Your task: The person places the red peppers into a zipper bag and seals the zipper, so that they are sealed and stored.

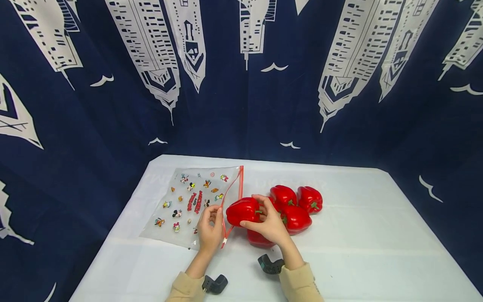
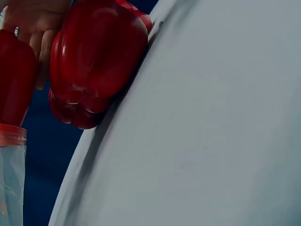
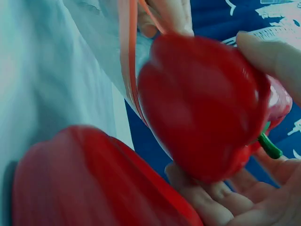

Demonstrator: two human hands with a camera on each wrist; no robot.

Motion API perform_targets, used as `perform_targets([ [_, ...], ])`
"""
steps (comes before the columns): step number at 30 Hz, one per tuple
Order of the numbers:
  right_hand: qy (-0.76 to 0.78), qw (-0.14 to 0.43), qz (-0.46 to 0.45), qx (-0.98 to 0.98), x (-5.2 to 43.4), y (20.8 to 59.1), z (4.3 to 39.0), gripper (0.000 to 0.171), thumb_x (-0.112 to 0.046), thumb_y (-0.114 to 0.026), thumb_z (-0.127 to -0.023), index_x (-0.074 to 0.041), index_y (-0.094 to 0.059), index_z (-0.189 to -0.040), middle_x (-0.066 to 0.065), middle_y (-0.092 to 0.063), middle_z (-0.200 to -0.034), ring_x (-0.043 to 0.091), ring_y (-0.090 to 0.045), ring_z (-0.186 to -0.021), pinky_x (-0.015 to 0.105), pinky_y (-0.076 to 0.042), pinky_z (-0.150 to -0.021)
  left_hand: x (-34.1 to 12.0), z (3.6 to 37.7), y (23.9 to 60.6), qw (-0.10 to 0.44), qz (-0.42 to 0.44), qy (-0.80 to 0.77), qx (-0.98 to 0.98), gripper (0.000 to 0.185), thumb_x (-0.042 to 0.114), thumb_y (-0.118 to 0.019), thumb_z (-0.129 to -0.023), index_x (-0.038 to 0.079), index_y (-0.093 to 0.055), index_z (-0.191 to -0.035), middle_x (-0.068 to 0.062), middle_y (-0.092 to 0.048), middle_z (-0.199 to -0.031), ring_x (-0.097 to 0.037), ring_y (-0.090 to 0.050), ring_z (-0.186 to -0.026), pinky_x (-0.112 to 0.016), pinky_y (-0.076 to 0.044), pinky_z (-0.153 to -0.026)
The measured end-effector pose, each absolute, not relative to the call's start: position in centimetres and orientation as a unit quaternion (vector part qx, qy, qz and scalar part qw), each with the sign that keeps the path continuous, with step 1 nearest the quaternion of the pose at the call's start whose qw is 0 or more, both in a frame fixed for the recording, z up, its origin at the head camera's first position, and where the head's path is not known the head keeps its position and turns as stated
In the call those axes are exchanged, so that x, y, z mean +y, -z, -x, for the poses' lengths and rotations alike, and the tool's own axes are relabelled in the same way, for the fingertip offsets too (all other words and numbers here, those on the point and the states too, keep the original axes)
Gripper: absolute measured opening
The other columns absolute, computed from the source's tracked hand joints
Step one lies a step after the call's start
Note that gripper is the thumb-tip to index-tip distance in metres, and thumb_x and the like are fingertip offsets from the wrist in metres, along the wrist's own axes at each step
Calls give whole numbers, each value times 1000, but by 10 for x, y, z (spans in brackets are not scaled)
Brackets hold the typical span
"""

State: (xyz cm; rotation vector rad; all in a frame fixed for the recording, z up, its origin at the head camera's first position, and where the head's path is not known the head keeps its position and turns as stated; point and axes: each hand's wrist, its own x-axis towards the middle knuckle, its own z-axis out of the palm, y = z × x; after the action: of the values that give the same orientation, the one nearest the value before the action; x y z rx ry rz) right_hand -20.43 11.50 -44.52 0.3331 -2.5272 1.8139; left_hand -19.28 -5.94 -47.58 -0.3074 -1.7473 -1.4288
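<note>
My right hand grips a red bell pepper by its stem end, thumb on one side and fingers on the other. The blunt end of that pepper faces the mouth of a clear zip bag with a red zip edge and cartoon prints. With thumb and fingers, my left hand pinches the bag's upper edge, holding the mouth apart. The bag lies flat on the table to the left. In the right wrist view, the pepper is right at the red zip edge.
Several more red peppers sit in a cluster just right of the held one, one of them under the right hand. The white table extends right, with a dark blue printed cloth hanging behind.
</note>
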Motion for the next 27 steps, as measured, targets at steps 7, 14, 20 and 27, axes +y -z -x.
perform_targets([
  [7,-511,52,-146,-845,106,446,201,79,-26,-84,-68,-23,-45,-137,3,-47,-131,26,-45,-119,49,-49,-84,-58,191,471,434,128,559,-694,12,-19,-60,-78,-13,-58,-88,-18,-57,-72,-25,-51,-60,-20,-42,-53],
  [14,-510,49,-127,-849,95,450,198,82,-30,-84,-68,-15,-38,-134,9,-51,-127,28,-50,-114,49,-50,-83,-57,189,467,439,127,558,-692,13,-21,-59,-78,-13,-58,-88,-19,-57,-73,-25,-50,-60,-21,-42,-53],
  [20,-484,65,-146,-860,90,454,198,80,-30,-82,-70,-18,-42,-138,4,-49,-130,26,-50,-115,48,-51,-80,-57,189,465,441,128,560,-690,13,-20,-59,-79,-13,-58,-89,-19,-57,-74,-25,-51,-60,-21,-41,-53],
  [27,-486,71,-154,-857,82,455,195,79,-30,-79,-74,-14,-37,-139,9,-48,-131,26,-51,-112,44,-53,-77,-57,188,462,459,132,551,-684,16,-22,-60,-76,-13,-58,-89,-18,-57,-74,-23,-50,-60,-21,-41,-52],
])
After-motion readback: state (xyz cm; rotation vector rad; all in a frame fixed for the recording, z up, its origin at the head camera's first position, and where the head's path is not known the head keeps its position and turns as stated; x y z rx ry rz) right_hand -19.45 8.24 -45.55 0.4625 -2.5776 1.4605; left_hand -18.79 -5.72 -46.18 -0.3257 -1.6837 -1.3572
